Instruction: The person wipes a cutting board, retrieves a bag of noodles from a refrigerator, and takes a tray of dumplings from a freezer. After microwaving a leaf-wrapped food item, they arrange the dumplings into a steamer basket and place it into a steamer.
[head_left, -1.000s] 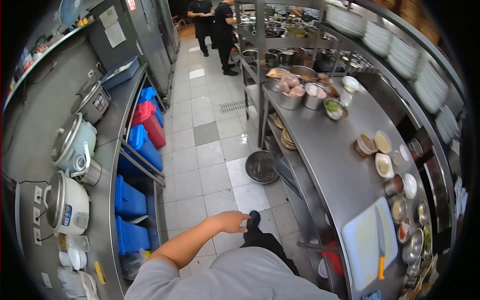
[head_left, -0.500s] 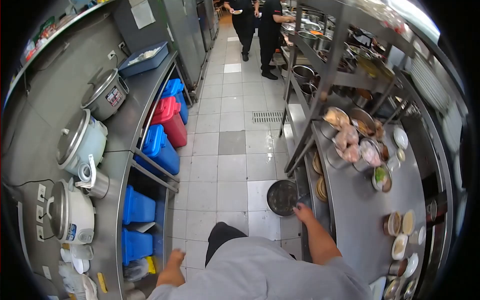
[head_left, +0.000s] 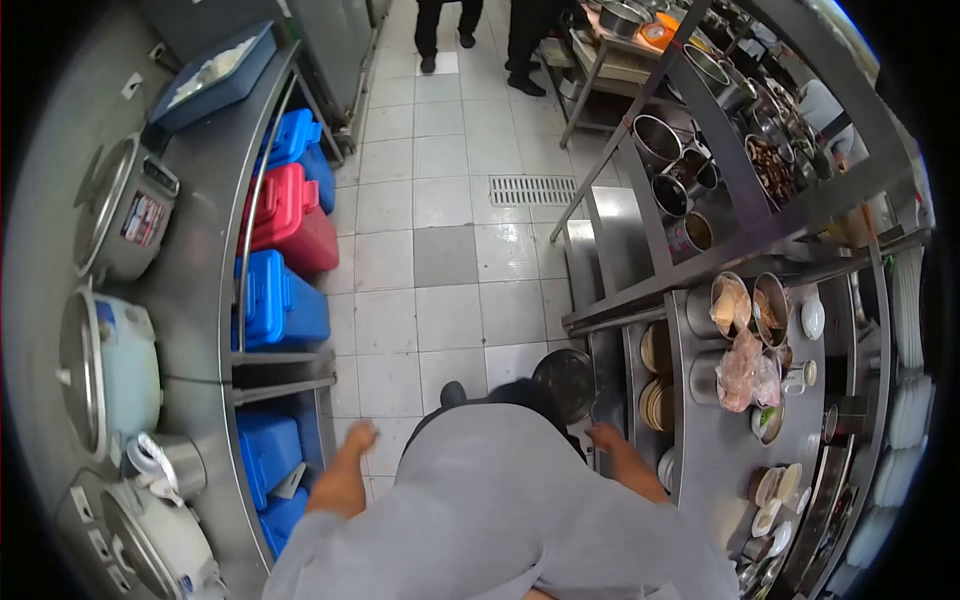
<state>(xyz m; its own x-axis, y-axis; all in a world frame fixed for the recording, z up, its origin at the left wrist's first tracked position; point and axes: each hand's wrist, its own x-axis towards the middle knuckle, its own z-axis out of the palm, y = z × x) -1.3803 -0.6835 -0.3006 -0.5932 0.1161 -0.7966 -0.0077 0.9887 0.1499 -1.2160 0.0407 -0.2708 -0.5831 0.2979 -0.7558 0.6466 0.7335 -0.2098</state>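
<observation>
Our right hand (head_left: 605, 437) hangs low beside the steel counter's (head_left: 710, 450) lower shelf. Its fingers point toward eleven o'clock, and we cannot tell whether they are spread or closed. At eleven o'clock, just beside them, a dark round pan (head_left: 565, 383) stands on the floor tiles against the shelf's edge. At two o'clock, stacked round plates (head_left: 657, 405) sit on the lower shelf, with the shelf frame between them and the hand.

Our left hand (head_left: 358, 437) hangs over the tiles, half-curled and empty. At nine o'clock, near it, a blue bin (head_left: 268, 450) sits under the left counter (head_left: 200, 300), and a shoe (head_left: 453, 392) shows at two o'clock. Our grey-clad torso (head_left: 500, 510) fills the space between the hands and hides the floor below them.

Farther out at twelve o'clock are another blue bin (head_left: 280, 300), a red bin (head_left: 290, 215) and a floor drain (head_left: 530, 190). Two people's legs (head_left: 440, 20) stand beyond, at the aisle's far end. Rice cookers (head_left: 105, 365) line the left counter. Bowls (head_left: 730, 305) and bagged meat (head_left: 745, 365) crowd the top of the steel counter.
</observation>
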